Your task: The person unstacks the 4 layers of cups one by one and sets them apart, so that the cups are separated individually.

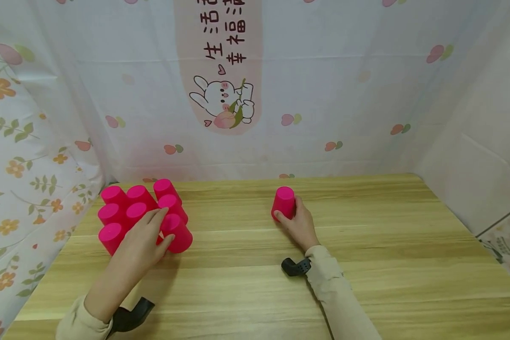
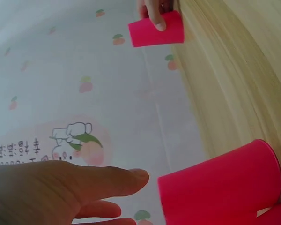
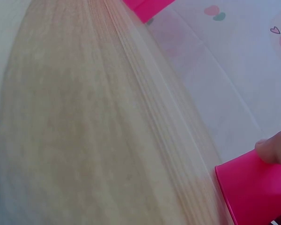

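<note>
Several bright pink cups (image 1: 112, 215) stand upside down in a cluster at the left of the table. My left hand (image 1: 142, 241) reaches over the near side of this cluster, thumb and fingers spread. Its nearest cup (image 1: 178, 236) is at the front right corner. In the left wrist view, the thumb (image 2: 124, 182) points toward a pink cup (image 2: 225, 187) with a gap between them. Right of the middle, my right hand (image 1: 302, 225) grips a single upside-down pink cup (image 1: 283, 203) from its right side; the right wrist view shows the thumb (image 3: 274, 147) on its wall.
The wooden table (image 1: 238, 283) reaches back to a white printed curtain (image 1: 323, 94) with a rabbit drawing. A floral curtain (image 1: 17, 165) hangs at the left, and a white one (image 1: 476, 118) at the right. Black wrist straps (image 1: 131, 316) sit by both sleeves.
</note>
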Action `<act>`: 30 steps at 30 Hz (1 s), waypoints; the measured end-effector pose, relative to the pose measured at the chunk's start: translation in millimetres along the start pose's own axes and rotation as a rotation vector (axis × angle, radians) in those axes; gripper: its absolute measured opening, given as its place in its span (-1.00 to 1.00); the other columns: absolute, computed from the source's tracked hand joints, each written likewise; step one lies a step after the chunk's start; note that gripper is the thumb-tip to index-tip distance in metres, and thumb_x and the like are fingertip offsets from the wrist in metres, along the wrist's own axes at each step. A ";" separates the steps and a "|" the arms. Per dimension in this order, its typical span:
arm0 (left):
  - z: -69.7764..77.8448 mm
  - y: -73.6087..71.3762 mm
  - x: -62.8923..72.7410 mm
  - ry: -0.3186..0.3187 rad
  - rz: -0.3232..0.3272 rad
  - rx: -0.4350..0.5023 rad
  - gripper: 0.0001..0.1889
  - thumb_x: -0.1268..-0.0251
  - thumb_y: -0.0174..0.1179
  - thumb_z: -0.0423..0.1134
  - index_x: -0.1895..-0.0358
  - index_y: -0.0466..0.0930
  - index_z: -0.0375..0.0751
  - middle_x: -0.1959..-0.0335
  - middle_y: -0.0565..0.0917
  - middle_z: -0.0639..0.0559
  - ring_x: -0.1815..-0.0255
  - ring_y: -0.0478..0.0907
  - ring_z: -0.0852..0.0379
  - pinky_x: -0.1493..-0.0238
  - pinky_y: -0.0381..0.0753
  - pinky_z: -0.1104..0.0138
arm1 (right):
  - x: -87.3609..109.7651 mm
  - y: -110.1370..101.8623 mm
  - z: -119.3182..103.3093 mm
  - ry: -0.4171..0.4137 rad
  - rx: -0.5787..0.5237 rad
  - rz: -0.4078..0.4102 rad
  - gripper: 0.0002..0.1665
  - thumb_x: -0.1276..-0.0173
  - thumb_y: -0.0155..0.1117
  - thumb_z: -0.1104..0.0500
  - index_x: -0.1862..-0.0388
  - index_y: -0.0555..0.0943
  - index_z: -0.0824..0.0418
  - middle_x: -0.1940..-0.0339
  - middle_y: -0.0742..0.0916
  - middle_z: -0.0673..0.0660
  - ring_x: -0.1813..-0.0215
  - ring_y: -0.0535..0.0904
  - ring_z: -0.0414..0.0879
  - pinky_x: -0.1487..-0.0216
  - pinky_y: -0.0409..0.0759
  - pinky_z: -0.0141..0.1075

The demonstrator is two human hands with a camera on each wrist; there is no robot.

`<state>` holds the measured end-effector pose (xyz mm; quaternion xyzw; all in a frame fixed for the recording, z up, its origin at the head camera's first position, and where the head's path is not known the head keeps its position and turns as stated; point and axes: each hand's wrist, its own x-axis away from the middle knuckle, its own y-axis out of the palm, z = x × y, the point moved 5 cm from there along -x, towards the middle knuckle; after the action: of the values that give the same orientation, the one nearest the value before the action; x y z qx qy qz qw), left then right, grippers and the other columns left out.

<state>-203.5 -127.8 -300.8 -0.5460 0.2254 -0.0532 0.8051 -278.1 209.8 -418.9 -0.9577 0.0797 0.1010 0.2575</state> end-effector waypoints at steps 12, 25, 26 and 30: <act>15.1 -10.6 26.2 0.247 0.171 -0.019 -0.53 -0.24 0.13 0.11 0.03 0.58 -0.23 0.16 0.63 -0.10 0.16 0.56 -0.04 0.35 0.64 0.18 | 0.5 0.0 0.1 -0.016 -0.064 0.012 -0.24 -0.18 0.33 0.16 -0.24 0.15 0.32 -0.10 0.54 0.31 -0.09 0.50 0.11 -0.12 0.46 -0.05; 18.6 -9.1 35.5 0.280 0.163 0.038 -0.35 -0.27 -0.31 0.29 0.06 0.60 -0.13 0.20 0.65 0.04 0.17 0.57 0.12 0.34 0.64 0.27 | 2.1 -0.8 -15.3 -0.102 -0.223 0.177 -0.30 -0.07 0.42 0.21 -0.13 0.29 0.32 -0.02 0.54 0.23 -0.04 0.48 0.07 -0.11 0.47 -0.03; 19.8 -9.4 35.6 0.287 0.163 0.042 -0.35 -0.27 -0.32 0.29 0.06 0.60 -0.12 0.20 0.64 0.05 0.17 0.57 0.13 0.34 0.63 0.28 | 2.6 0.1 -18.3 -0.118 -0.238 0.197 -0.31 -0.06 0.42 0.22 -0.11 0.29 0.33 0.00 0.54 0.24 -0.04 0.47 0.07 -0.11 0.46 -0.02; 23.8 -10.1 36.3 0.305 0.156 0.059 -0.42 -0.30 -0.23 0.25 0.06 0.60 -0.10 0.19 0.63 0.10 0.15 0.54 0.18 0.33 0.62 0.33 | 5.7 10.1 -32.7 -0.145 -0.184 0.200 -0.35 -0.06 0.42 0.19 -0.08 0.33 0.32 0.03 0.57 0.22 -0.02 0.48 0.05 -0.07 0.47 -0.01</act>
<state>-159.4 -123.5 -295.6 -0.4887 0.3849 -0.0791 0.7789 -269.7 184.0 -397.3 -0.9547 0.1461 0.2018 0.1625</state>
